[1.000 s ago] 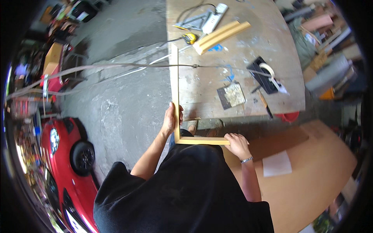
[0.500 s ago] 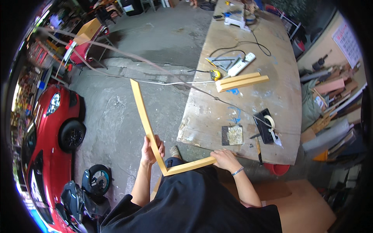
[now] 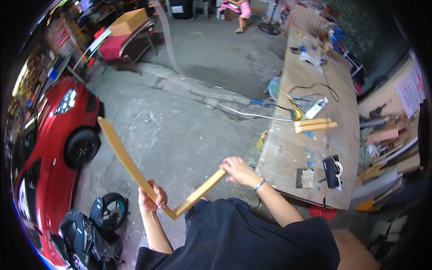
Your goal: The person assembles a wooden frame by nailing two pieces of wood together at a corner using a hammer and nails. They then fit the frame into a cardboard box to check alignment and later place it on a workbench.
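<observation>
Two pale wooden strips meet at a corner in front of my body and form an L-shaped wooden frame piece [image 3: 121, 148]. My left hand [image 3: 153, 196] is closed around the longer strip, a little above the corner. That strip slants up and away to the left. At the far end of the shorter strip, my right hand [image 3: 238, 171] grips the wood with fingers and thumb. The frame piece is held in the air above the floor, left of the workbench [image 3: 288, 157]. Part of the fingers of each hand is hidden behind the wood.
On the bench lie several wooden strips [image 3: 315, 127], a white power strip [image 3: 317, 108], a yellow tape measure [image 3: 295, 114], a black tray [image 3: 331, 171] and a small plate [image 3: 305, 178]. A red car [image 3: 54, 148] and a motorcycle [image 3: 90, 234] stand left. Another person [image 3: 243, 11] is far off.
Both hands have carried the L-shaped piece left, away from the bench, and its angle has turned. My view has swung left, so the bench now sits further right.
</observation>
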### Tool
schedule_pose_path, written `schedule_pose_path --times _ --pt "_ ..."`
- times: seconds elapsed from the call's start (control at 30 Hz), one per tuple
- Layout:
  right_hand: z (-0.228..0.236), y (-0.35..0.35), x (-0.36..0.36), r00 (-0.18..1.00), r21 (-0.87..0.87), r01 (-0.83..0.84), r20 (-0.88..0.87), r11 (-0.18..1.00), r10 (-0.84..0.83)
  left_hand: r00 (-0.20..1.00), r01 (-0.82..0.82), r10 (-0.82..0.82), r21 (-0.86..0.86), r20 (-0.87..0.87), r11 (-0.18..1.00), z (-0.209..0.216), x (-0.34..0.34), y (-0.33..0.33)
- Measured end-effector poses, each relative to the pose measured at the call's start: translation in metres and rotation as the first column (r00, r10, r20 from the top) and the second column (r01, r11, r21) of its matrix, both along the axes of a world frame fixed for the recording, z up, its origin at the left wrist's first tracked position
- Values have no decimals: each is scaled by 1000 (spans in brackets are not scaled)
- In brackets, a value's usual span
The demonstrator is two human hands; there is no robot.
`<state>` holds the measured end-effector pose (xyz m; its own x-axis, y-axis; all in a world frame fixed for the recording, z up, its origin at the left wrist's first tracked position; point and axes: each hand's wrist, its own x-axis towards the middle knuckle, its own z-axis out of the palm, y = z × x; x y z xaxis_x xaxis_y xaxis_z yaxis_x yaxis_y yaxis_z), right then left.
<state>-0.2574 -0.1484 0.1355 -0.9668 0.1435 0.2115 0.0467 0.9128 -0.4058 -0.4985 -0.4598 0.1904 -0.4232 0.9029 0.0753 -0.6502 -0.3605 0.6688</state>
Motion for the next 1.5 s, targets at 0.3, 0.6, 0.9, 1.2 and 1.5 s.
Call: schedule_pose_path --times 0.3,0.6,0.9,1.2,1.5 --pt "9 -16 -170 939 -419 342 117 841 -323 856 -255 -75 -545 -511 798 37 -167 -17" --pt "-9 -7 -340 974 -496 179 209 850 -83 898 -323 133 -423 -420 847 2 -313 40" --pt "8 53 -570 913 -149 -392 62 908 404 923 -338 260 -277 -283 899 36 -471 167" --pt "22 170 -708 942 31 -327 95 944 323 777 -630 594 -253 -209 734 20 -626 255" --pt "14 273 -866 902 2 -254 363 967 236 677 -694 717 -469 -166 547 -33 -818 394"
